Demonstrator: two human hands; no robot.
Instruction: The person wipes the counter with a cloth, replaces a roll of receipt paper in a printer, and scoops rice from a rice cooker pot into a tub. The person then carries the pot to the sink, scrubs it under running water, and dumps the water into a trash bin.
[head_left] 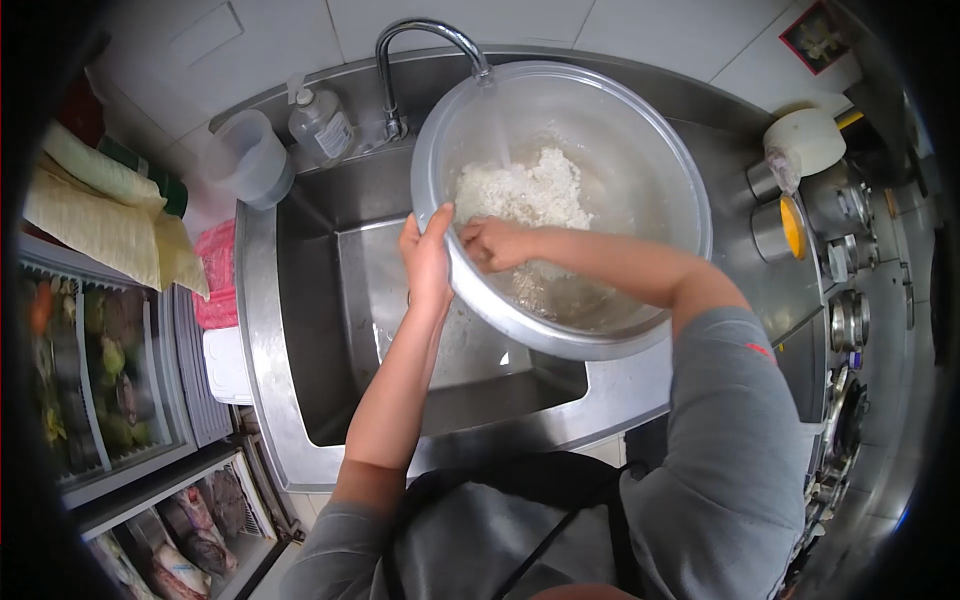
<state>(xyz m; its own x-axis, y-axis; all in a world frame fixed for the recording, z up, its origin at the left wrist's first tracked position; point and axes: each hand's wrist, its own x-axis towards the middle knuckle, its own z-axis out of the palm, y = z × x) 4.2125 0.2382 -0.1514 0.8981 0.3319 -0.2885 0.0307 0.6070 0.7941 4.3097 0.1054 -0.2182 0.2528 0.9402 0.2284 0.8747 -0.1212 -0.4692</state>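
Observation:
A large metal bowl [690, 170] is tilted over the right part of the sink, with white rice [545, 190] and cloudy water inside. My left hand [430, 262] grips its left rim, thumb on top. Inside the bowl, my right hand [497, 244] is at the near left edge of the rice, its fingers curled inward; whatever they hold is hidden. From the curved faucet [430, 27], a stream of water [502, 135] falls onto the rice.
The steel sink [345, 300] lies beneath the bowl's left side. A soap pump bottle [322, 128] and a clear plastic jug [250, 160] stand behind it. Metal pots [775, 230] line the right. Drawers of vegetables [110, 350] and wrapped packages [185, 545] are at left.

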